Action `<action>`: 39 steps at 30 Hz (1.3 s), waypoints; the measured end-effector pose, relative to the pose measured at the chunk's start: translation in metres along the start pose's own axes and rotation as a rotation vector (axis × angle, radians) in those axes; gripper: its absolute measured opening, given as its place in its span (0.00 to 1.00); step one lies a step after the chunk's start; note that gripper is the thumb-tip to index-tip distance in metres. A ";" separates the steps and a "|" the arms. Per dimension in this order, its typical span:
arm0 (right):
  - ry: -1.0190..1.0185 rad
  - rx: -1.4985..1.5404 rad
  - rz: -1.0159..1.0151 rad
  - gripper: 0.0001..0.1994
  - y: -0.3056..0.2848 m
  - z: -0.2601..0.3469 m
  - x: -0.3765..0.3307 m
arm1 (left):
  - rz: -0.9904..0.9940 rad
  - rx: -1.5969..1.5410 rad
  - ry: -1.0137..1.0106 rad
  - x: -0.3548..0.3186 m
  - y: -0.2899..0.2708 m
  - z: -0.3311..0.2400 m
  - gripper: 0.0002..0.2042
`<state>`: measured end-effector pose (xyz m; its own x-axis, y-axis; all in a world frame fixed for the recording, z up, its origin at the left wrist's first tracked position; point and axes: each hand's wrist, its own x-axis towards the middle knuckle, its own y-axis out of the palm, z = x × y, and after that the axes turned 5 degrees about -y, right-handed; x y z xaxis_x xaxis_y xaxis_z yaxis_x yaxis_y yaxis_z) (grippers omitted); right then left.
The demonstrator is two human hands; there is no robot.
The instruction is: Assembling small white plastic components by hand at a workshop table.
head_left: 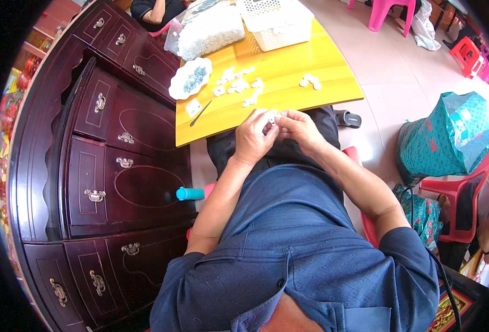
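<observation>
Over my lap, just off the near edge of the yellow wooden table (288, 83), my two hands meet. My left hand (254, 135) is closed, its fingertips pinching a small white piece (272, 119). From the other side my right hand (301, 128) grips the same piece between thumb and fingers. Most of the piece is hidden by my fingers. Beyond my hands, several small white round pieces (239, 85) lie scattered on the table, and a smaller group (310, 82) lies to the right. A thin dark tool (200, 113) rests near the left edge beside a small white square (193, 108).
A white scalloped dish (178, 88) holds small grey-blue bits. Behind it sit a clear bag of white pieces (211, 36) and a white perforated basket (288, 36). A dark wooden cabinet (145, 122) stands close on my left. Teal bags (443, 135) stand on the right.
</observation>
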<state>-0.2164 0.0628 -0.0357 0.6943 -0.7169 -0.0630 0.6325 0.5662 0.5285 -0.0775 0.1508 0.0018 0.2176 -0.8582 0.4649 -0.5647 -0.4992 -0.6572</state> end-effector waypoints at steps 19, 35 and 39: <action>0.033 0.017 -0.052 0.09 0.003 0.005 -0.003 | 0.049 -0.032 -0.018 0.001 -0.003 -0.004 0.13; -0.010 -0.008 -0.027 0.09 0.000 0.000 -0.002 | 0.050 -0.029 -0.017 0.003 -0.004 0.000 0.10; -0.016 -0.012 -0.050 0.09 0.003 -0.001 -0.003 | 0.028 -0.013 0.009 0.001 -0.006 -0.002 0.09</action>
<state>-0.2164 0.0673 -0.0350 0.6560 -0.7509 -0.0757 0.6708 0.5342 0.5144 -0.0760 0.1527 0.0076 0.1940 -0.8708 0.4518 -0.5812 -0.4730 -0.6622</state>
